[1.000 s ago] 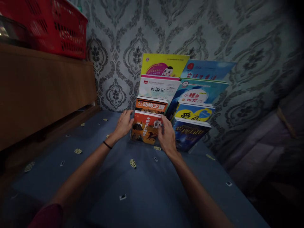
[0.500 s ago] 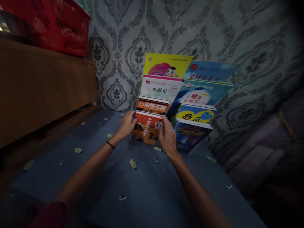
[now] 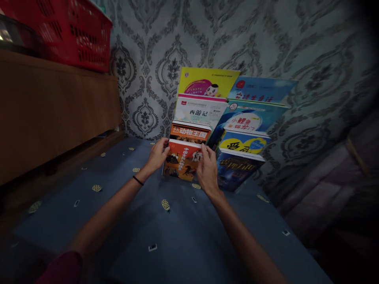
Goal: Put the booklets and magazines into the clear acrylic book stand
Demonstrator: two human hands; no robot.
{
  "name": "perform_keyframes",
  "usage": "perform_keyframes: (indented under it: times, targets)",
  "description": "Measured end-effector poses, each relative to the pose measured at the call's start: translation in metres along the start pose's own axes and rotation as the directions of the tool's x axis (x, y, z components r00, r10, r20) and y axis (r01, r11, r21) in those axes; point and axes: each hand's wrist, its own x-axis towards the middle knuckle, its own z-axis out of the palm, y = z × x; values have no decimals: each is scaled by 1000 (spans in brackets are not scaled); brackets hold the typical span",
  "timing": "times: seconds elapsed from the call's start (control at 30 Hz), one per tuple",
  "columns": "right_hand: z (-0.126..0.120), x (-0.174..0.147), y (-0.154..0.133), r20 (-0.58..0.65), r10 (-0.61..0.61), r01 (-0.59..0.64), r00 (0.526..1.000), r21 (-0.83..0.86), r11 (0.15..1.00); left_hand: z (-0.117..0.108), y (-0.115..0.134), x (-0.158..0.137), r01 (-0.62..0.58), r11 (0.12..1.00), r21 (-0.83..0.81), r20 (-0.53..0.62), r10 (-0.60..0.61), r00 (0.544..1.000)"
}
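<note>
Between my two hands stands a red and orange book (image 3: 184, 159), upright at the front of the left row of books. My left hand (image 3: 156, 154) grips its left edge, thumb on the cover. On its right edge my right hand (image 3: 207, 167) is closed, with the thumb near the top corner. Right behind it are an orange animal book (image 3: 191, 133), a white book (image 3: 201, 112) and a tall yellow book (image 3: 220, 81). The right row has a dark blue book (image 3: 239, 167) in front, then a yellow and blue book (image 3: 242, 142) and two blue books (image 3: 266, 88) at the back.
The books stand on a blue cloth (image 3: 124, 236) with pineapple prints, against a patterned wall (image 3: 142, 51). A wooden cabinet (image 3: 59, 110) at the left carries a red plastic basket (image 3: 89, 43). Greyish fabric (image 3: 331, 177) hangs at the right.
Almost nothing differs. My right hand has shifted very slightly left along the red and orange book's edge; the books stand as before.
</note>
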Motion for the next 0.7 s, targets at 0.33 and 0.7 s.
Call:
perform_keyframes:
  times: [0.33,0.7]
  targets:
    - [5,1,-2,-25,10,-10,1000,-8,1000,0,4,-1,2,1000,14,-2,-2,1000]
    - [-3,0,-6,-22,18,-18,1000,27,999,1,-1,0,-5,1000,12,-13,5,1000]
